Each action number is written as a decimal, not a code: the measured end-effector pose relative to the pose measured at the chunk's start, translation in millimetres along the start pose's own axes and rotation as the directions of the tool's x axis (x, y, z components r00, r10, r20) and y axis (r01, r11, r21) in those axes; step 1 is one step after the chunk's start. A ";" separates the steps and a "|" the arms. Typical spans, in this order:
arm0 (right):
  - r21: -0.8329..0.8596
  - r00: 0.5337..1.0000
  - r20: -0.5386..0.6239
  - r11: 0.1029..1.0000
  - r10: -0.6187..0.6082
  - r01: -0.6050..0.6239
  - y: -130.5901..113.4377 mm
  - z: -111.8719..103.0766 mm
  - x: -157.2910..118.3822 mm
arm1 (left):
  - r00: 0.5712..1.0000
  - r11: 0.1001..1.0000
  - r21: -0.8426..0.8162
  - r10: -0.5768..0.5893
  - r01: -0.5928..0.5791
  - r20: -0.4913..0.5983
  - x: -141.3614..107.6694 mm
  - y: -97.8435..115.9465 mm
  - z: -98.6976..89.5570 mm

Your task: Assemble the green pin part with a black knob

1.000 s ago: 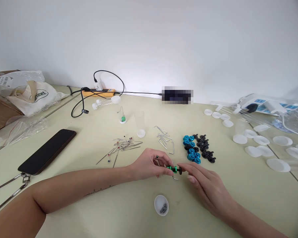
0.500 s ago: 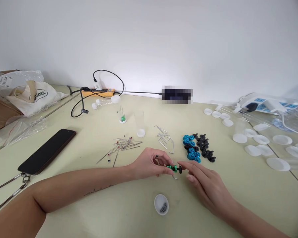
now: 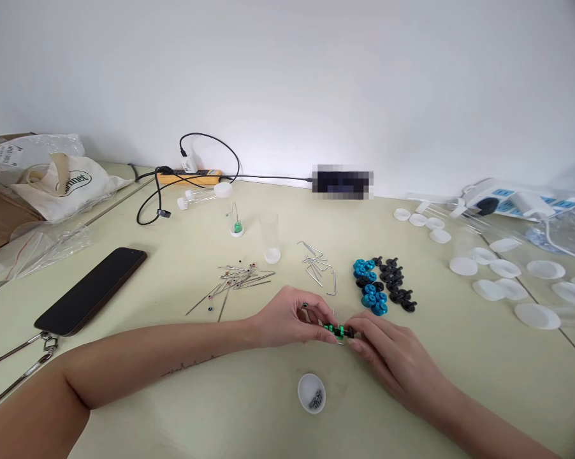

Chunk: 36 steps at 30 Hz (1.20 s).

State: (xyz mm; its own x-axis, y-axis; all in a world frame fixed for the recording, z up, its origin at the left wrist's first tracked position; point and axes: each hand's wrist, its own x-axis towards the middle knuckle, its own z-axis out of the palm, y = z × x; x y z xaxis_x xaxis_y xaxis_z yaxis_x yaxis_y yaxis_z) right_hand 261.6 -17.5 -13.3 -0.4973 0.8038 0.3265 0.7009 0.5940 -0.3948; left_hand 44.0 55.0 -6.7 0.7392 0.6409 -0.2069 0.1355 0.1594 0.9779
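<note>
My left hand [image 3: 287, 322] is closed, with thumb and fingers around a small green metal fitting [image 3: 339, 331]. A black thumbscrew [image 3: 349, 333] sticks out of the fitting's right end. On that thumbscrew the fingertips of my right hand [image 3: 395, 350] are pinched. A small green-rimmed dark bead [image 3: 305, 305] shows at the curled fingers of my left hand; what it belongs to is hidden. Below the fitting, a short bit of bent metal rod shows between the hands. A white cap [image 3: 305, 387] holding small grey metal pieces [image 3: 317, 400] lies nearer to me.
Long thin pins with beads [image 3: 240, 278] lie left of several L-shaped hex keys [image 3: 316, 261]. Blue fittings [image 3: 370, 296] and black thumbscrews [image 3: 397, 280] are grouped rightward. A clear tube [image 3: 269, 233] stands behind. A phone [image 3: 91, 290] lies left; white caps [image 3: 505, 269] spread right.
My right hand has moved left and its fingers have closed on the black thumbscrew. The green fitting has dipped slightly in my left hand.
</note>
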 end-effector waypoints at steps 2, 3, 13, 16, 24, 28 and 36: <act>-0.002 1.000 0.005 1.000 0.006 -0.006 0.2 0.2 0.1 | 1.000 1.000 0.004 0.001 -0.001 -0.003 -0.2 0.4 0.0; -0.002 1.000 0.009 1.000 0.016 -0.016 0.1 0.2 0.0 | 1.000 1.000 0.003 0.004 -0.004 -0.004 -0.3 0.5 0.0; -0.007 0.999 0.033 0.999 0.042 -0.042 0.3 1.2 -2.3 | 1.000 1.000 0.018 0.001 -0.001 -0.013 -0.5 0.2 -0.1; -0.046 0.998 0.014 0.997 0.056 -0.055 -0.3 0.5 -2.0 | 1.000 1.000 0.015 0.004 -0.003 -0.011 -0.9 -0.1 -0.3; -0.029 0.998 0.026 0.998 0.052 -0.052 -1.3 0.7 -1.6 | 1.000 1.000 0.007 0.000 0.000 -0.011 -0.4 -0.1 -0.5; -0.071 0.999 -0.013 0.996 0.049 -0.050 -2.2 0.7 -0.5 | 1.000 1.000 0.003 -0.003 0.003 -0.008 -0.1 -0.9 -0.7; -0.080 0.999 -0.032 0.996 0.037 -0.039 -2.1 1.6 -1.0 | 1.000 1.000 -0.001 -0.013 0.013 -0.005 -0.3 0.6 -0.5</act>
State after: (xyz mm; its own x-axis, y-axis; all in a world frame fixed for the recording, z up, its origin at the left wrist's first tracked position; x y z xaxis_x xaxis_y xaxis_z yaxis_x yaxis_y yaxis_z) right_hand 259.8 -19.5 -14.1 -0.4545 0.8236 0.3394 0.7587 0.5575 -0.3369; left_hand 43.5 55.3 -6.0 0.7344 0.6422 -0.2196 0.1441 0.1687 0.9751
